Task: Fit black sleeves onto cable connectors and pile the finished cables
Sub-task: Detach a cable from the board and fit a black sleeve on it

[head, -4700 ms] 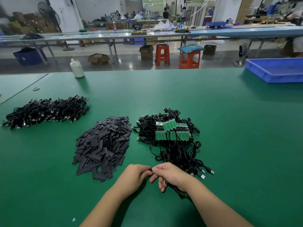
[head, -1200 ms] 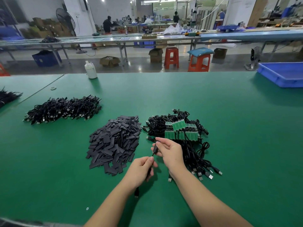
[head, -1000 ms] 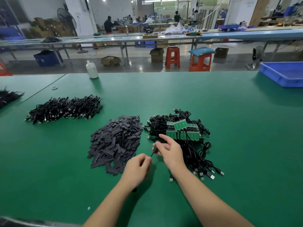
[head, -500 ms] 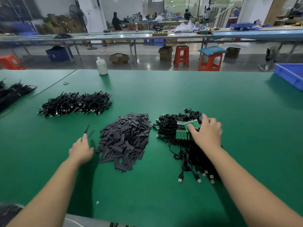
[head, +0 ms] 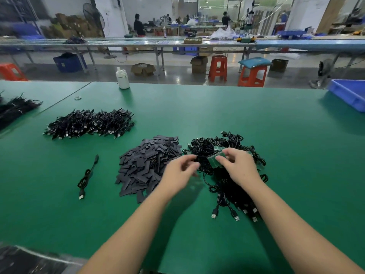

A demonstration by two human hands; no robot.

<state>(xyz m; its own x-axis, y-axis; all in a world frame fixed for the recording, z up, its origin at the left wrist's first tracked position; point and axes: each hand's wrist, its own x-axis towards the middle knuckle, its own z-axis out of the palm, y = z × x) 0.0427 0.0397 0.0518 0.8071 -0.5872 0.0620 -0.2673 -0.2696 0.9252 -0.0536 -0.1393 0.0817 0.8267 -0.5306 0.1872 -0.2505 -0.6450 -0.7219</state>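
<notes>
A bundle of unsleeved black cables (head: 227, 184) with small green boards (head: 214, 162) lies right of centre. My right hand (head: 239, 169) is on top of it, its thumb and fingers pinching one of the green boards. My left hand (head: 180, 171) hovers at the bundle's left edge with loosely curled fingers that hold nothing. A heap of flat black sleeves (head: 147, 164) sits just left of my hands. One sleeved cable (head: 87, 176) lies alone on the mat further left. The pile of finished cables (head: 88, 124) is at the back left.
The green mat (head: 217, 115) covers the table. A white bottle (head: 122, 79) stands at the far edge and a blue tray (head: 349, 93) at the far right. More black cables (head: 15, 109) lie at the left edge. A plastic bag (head: 29, 260) sits at the bottom left.
My left hand carried the sleeved cable out to the left, let it go on the mat and came back to the bundle. My right hand reached onto the bundle and took hold of a green board.
</notes>
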